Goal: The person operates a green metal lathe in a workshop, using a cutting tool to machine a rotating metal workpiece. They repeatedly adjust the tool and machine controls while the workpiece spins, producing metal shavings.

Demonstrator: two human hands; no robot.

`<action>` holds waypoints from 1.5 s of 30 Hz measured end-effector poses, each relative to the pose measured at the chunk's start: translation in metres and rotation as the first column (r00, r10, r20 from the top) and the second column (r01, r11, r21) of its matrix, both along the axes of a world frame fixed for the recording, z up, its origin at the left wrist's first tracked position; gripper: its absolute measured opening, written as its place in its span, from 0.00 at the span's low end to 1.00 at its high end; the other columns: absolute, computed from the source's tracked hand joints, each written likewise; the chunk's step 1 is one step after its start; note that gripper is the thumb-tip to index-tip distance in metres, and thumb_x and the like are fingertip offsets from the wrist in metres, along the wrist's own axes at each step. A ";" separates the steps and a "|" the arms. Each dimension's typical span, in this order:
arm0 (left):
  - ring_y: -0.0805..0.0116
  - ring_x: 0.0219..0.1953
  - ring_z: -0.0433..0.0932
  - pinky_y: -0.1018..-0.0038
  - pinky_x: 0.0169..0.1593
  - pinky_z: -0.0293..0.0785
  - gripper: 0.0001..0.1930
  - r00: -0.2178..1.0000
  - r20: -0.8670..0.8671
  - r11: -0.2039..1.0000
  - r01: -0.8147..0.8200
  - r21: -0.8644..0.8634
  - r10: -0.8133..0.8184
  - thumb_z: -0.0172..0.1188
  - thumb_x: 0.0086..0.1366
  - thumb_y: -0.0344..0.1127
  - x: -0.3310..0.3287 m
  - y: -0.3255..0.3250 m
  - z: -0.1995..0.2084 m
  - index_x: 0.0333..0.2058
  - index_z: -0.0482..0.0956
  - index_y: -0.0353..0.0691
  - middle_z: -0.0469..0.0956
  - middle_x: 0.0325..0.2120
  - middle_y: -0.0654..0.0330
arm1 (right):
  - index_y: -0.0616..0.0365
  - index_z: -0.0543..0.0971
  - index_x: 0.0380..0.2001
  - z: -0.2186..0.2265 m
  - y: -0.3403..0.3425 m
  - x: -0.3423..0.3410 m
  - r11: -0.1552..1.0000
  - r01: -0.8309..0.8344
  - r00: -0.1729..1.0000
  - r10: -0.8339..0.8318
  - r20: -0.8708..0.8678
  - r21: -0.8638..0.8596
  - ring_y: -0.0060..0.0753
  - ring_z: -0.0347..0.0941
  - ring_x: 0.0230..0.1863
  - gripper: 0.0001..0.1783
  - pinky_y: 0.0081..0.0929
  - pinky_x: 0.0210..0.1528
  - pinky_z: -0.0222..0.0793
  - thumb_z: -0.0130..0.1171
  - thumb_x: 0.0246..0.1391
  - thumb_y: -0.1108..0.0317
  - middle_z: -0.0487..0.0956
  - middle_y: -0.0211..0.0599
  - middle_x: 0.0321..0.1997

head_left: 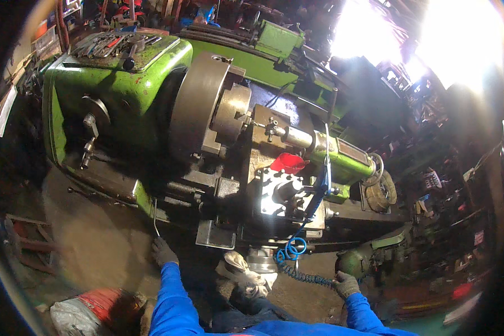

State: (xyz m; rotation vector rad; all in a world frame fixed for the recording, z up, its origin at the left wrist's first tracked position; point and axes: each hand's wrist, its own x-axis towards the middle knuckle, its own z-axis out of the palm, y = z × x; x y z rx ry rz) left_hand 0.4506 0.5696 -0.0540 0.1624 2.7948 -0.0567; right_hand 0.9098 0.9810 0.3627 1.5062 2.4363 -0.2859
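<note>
Head view: the gloved left hand is wrapped round the lower end of a thin bent lever at the green lathe's front; the gloved right hand is beside a coiled blue hose, whether gripping it I cannot tell

Bright lime green is splashed across the lathe's headstock here, and the same green is repeated on the tailstock. The chuck is toned in dull grey-brown — and there, vivid red is flashed by the cup! Bright blue is looped through the coiled hose, its lower stretch shaded darker. The sleeves are dyed plain royal blue; grey gloves are seen on the left hand and right hand. The lever is picked out in pale silver — cream, meanwhile, is shown by the rag.
</note>
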 end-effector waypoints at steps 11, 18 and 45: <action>0.43 0.53 0.79 0.55 0.59 0.74 0.22 0.932 -0.362 0.544 0.303 0.782 0.002 0.58 0.70 0.40 -0.046 0.094 0.310 0.57 0.77 0.33 0.83 0.49 0.45 | 0.59 0.76 0.62 0.071 0.107 -0.242 0.988 0.009 0.626 0.115 -0.771 0.154 0.39 0.80 0.54 0.29 0.35 0.60 0.73 0.67 0.60 0.61 0.84 0.41 0.53; 0.51 0.52 0.83 0.62 0.57 0.76 0.20 0.921 -0.289 0.360 0.371 0.856 -0.262 0.58 0.71 0.42 -0.086 0.221 0.463 0.54 0.81 0.35 0.84 0.49 0.49 | 0.55 0.75 0.63 0.079 0.156 -0.394 0.933 -0.350 0.770 0.337 -0.542 0.083 0.55 0.77 0.60 0.32 0.45 0.62 0.72 0.66 0.58 0.54 0.80 0.50 0.60; 0.41 0.44 0.83 0.50 0.51 0.77 0.19 0.621 -0.029 0.578 0.746 0.331 -0.784 0.53 0.67 0.48 -0.139 0.441 0.444 0.38 0.88 0.42 0.84 0.39 0.45 | 0.55 0.81 0.58 0.051 0.212 -0.405 0.730 -0.621 0.401 0.610 -0.684 0.287 0.52 0.82 0.42 0.28 0.43 0.47 0.79 0.69 0.51 0.67 0.84 0.48 0.41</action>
